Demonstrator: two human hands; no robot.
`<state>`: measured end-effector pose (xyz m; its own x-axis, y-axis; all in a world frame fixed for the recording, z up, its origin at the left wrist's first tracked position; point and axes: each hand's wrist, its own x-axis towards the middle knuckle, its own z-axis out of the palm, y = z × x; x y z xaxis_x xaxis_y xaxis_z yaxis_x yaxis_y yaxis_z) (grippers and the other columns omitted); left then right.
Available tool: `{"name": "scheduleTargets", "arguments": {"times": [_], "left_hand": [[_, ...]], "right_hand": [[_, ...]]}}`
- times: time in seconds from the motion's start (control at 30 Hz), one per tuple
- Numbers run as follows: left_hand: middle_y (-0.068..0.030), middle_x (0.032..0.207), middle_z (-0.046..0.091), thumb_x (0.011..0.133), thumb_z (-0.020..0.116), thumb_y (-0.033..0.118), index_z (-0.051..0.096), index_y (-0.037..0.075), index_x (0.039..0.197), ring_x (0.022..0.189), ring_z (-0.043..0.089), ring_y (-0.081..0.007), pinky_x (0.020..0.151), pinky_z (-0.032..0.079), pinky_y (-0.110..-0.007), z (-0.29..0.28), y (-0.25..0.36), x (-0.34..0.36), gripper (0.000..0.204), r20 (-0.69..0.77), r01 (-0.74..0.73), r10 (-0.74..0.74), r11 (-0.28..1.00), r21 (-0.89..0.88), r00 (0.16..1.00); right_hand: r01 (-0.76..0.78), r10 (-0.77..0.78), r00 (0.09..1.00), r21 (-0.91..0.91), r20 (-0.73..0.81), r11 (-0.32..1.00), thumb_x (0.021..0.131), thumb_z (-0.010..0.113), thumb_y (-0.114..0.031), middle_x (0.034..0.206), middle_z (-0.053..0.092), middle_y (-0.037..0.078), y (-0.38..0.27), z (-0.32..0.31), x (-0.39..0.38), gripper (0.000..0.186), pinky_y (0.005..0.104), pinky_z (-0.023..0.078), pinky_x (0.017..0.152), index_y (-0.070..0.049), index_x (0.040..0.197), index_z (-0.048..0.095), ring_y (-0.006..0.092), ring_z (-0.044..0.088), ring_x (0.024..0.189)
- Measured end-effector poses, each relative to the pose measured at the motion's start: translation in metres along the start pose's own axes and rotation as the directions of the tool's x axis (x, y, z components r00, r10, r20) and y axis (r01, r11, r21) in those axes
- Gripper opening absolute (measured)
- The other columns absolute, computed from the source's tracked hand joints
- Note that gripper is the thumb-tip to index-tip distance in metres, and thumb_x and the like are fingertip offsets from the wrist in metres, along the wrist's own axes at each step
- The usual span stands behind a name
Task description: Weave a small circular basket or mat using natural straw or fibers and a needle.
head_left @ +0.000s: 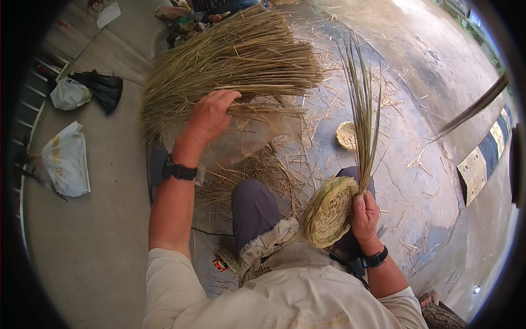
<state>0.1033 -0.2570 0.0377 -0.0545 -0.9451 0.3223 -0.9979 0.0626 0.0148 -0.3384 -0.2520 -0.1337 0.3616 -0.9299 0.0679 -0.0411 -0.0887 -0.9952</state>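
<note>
Nearest: our beige fabric shirt (279,299). Our R hand (366,216) clasps thin upright green-brown stalks (361,120) by green-tan woven straw disc (329,214) just L of it, prob. so they don't splay. Our L hand (211,114) curls at dry tan straw heap (235,60), w/in reach; can't tell if gripping.

- White plastic bag (70,94): seen well left of the left hand (211,116); black bag (108,90) noted beside it, on the hand's side.
- White sack (67,159), yellow-printed: seen well left of the same hand, slightly nearer the body.
- Small red packet (220,265): noted on the ground, bodyward of the left hand.
- Panelled strip (485,156), yellowish and dark: seen well right of the right hand (365,216).
- Another person (219,6): partly seen beyond the left hand.
</note>
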Motion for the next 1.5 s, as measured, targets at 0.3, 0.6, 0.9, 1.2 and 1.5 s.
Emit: {"name": "scheduleTargets", "arguments": {"times": [0.3,0.6,0.9,1.2,1.5], "left_hand": [[-0.017,0.109,0.072,0.083,0.066,-0.005,0.065,0.011,0.118,0.109,0.067,-0.0404,0.089,0.054,-0.05,0.006,-0.003,-0.005,0.038,0.099,0.089,-0.095,0.994,0.062,0.991],[-0.0129,0.106,0.075,0.083,0.07,-0.001,0.064,0.014,0.114,0.099,0.072,-0.0389,0.079,0.059,-0.05,0.053,0.013,-0.014,0.034,0.161,0.058,-0.061,0.998,0.02,0.985],[-0.0114,0.102,0.07,0.079,0.081,0.006,0.053,0.012,0.11,0.095,0.071,-0.0415,0.075,0.058,-0.051,0.058,0.011,-0.001,0.042,-0.058,0.139,-0.138,0.99,0.016,0.989],[-0.0132,0.095,0.072,0.084,0.085,0.01,0.05,0.016,0.135,0.09,0.074,-0.0387,0.073,0.06,-0.049,0.063,0.014,0.0,0.062,-0.153,0.131,-0.14,0.989,-0.066,0.978],[-0.0208,0.096,0.076,0.094,0.075,0.019,0.054,0.017,0.141,0.091,0.074,-0.0448,0.074,0.058,-0.057,0.066,0.013,0.005,0.051,0.053,0.3,-0.304,0.951,0.075,0.951]], "right_hand": [[0.008,-0.008,1.0,-0.002,-0.001,1.0,0.112,0.054,-0.027,0.093,0.065,0.007,0.002,0.0,0.0,0.031,0.032,0.049,0.077,0.001,0.113,0.066,0.0168,0.058,0.083],[0.04,-0.039,0.999,-0.066,0.006,0.997,0.111,0.054,-0.027,0.085,0.062,0.007,-0.002,0.0,0.002,0.03,0.0337,0.047,0.071,0.0,0.11,0.066,0.0174,0.056,0.076],[0.053,-0.054,0.998,-0.054,-0.013,0.997,0.111,0.054,-0.027,0.084,0.062,0.008,-0.006,0.002,0.003,0.029,0.0339,0.047,0.069,-0.001,0.11,0.066,0.0184,0.055,0.074],[0.08,-0.081,0.997,-0.064,-0.019,0.995,0.111,0.054,-0.026,0.082,0.061,0.008,-0.009,0.003,0.003,0.028,0.0348,0.046,0.068,-0.001,0.109,0.065,0.0196,0.055,0.073],[0.086,-0.088,0.996,-0.072,-0.012,0.994,0.111,0.054,-0.026,0.08,0.057,0.007,-0.006,0.002,0.002,0.027,0.0352,0.044,0.066,-0.001,0.105,0.064,0.019,0.052,0.071]]}}
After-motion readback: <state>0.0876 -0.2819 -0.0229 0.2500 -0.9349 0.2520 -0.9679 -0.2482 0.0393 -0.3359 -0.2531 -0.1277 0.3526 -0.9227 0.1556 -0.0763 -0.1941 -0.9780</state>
